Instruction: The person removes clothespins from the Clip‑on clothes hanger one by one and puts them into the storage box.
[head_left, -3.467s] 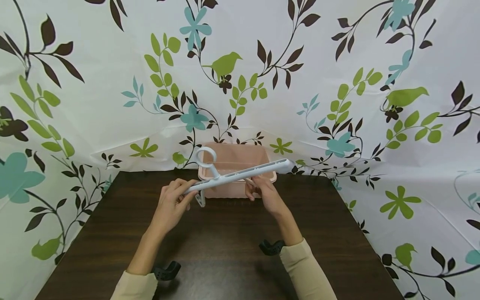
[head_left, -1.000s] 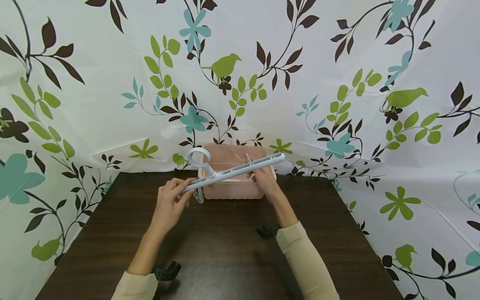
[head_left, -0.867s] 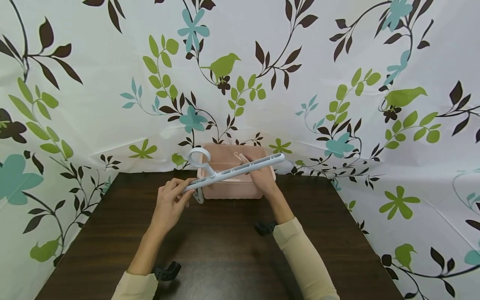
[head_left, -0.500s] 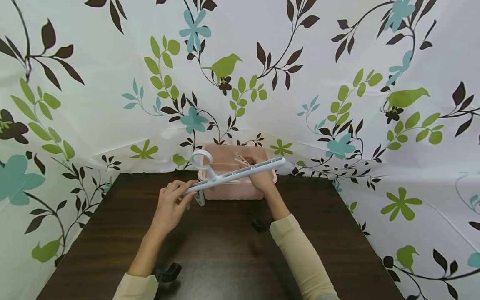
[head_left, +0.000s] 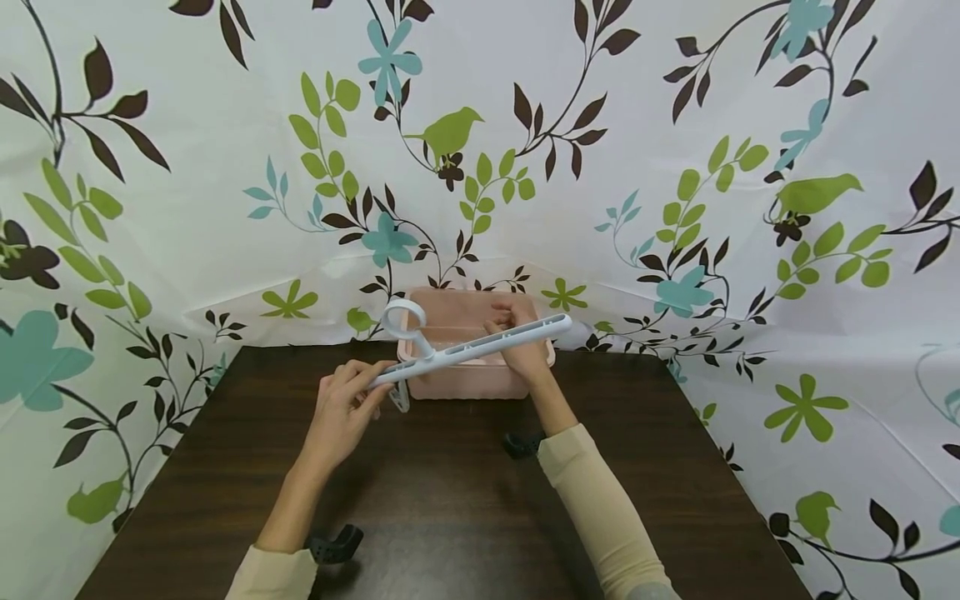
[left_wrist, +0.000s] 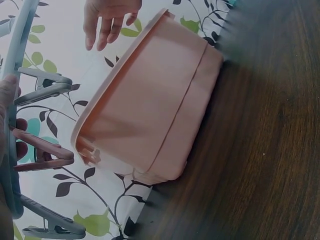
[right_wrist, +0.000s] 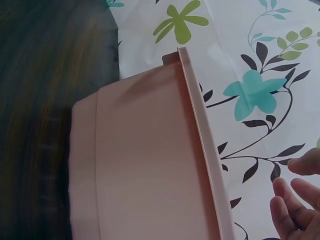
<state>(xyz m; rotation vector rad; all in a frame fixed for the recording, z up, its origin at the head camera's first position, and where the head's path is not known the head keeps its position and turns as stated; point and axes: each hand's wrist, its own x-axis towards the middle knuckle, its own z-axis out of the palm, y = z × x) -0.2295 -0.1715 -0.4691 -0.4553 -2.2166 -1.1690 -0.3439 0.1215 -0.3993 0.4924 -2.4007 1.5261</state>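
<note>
My left hand (head_left: 341, 412) grips the end of a pale blue plastic hanger (head_left: 491, 343), which slants up to the right with its hook on top. Three clothespins stay clipped along it near that hand in the left wrist view: a grey clothespin (left_wrist: 47, 92), a pink clothespin (left_wrist: 45, 148) and another grey clothespin (left_wrist: 55, 225). My right hand (head_left: 525, 350) hovers over the pink plastic bin (head_left: 465, 383), partly hidden behind the hanger. Its fingers (right_wrist: 282, 215) are loosely bent with nothing between them. The bin's floor is mostly out of sight.
The bin stands at the far edge of the dark wooden table (head_left: 435, 500), against a white leaf-and-bird patterned sheet (head_left: 525, 208). Black wrist straps with camera mounts (head_left: 335, 543) sit at both wrists.
The right hand moved from beneath the hanger to over the bin with a pink clothespin and let it go; the clothespin is out of sight now. The left hand still holds the hanger.
</note>
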